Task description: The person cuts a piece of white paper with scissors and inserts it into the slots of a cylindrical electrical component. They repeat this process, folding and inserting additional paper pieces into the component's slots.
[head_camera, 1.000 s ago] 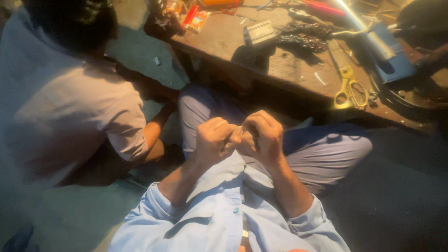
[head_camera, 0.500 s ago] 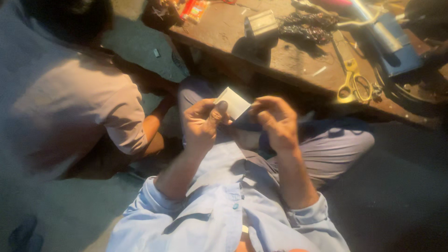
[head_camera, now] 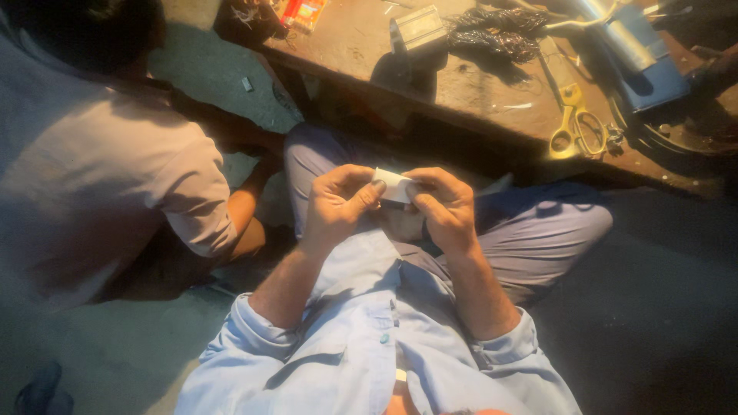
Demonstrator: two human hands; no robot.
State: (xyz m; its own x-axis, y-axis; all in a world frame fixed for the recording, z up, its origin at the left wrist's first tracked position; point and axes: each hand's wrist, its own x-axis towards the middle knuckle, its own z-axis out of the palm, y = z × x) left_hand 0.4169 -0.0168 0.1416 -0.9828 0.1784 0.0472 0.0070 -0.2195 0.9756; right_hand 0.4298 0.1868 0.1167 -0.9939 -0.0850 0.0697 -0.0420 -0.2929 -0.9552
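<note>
Both the left hand (head_camera: 337,204) and right hand (head_camera: 446,207) kept a pinching grip on a small white flat card (head_camera: 394,187), with yellow-handled scissors (head_camera: 576,127) on the brown wooden surface (head_camera: 477,84) at two o'clock.

I am seeing a light blue buttoned shirt filling the lower middle of the frame, its long sleeves rolling back above the wrists, with grey-blue trousers showing at centre right.

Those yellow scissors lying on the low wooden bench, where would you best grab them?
Probably by the yellow handle loops of the scissors, coming from above. They lie flat on the bench, loops toward the near edge, blades pointing away, with clear wood around them.
</note>
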